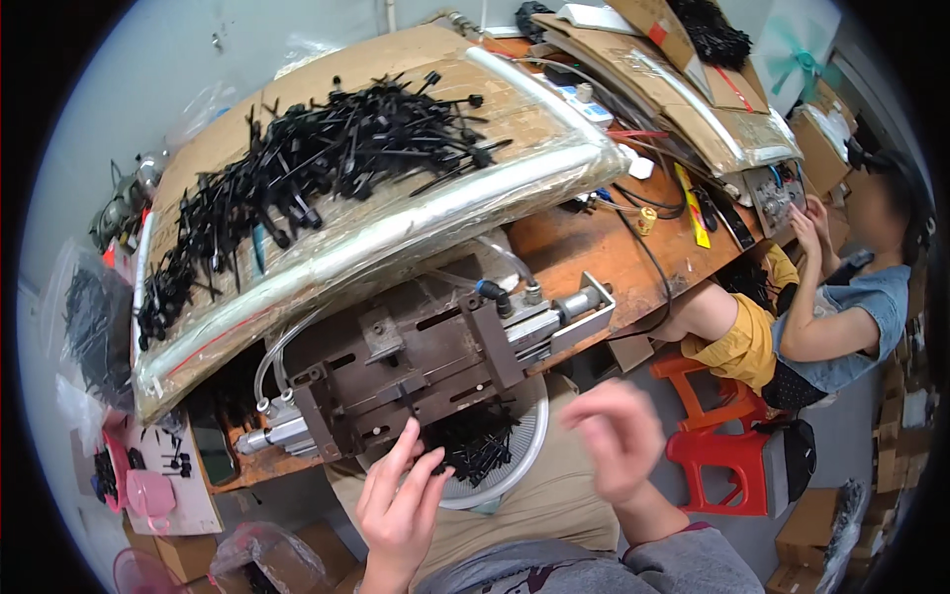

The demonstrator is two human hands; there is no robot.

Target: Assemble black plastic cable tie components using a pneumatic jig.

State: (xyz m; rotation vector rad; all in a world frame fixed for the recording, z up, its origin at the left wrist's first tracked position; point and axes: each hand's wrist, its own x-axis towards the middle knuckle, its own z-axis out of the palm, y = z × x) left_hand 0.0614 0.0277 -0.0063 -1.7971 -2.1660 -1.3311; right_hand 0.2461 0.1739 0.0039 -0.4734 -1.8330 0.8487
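Just beyond the left fingers (pixel 398 454) sits a black part (pixel 407 399).

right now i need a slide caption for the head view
Left hand near a brown metal fixture, right hand blurred and apart from it, black parts heaped on cardboard beyond.

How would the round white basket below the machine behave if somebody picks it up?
The white basket is probably stiff, since its rim shows a smooth curve. The black parts inside may slide, since they lie loose.
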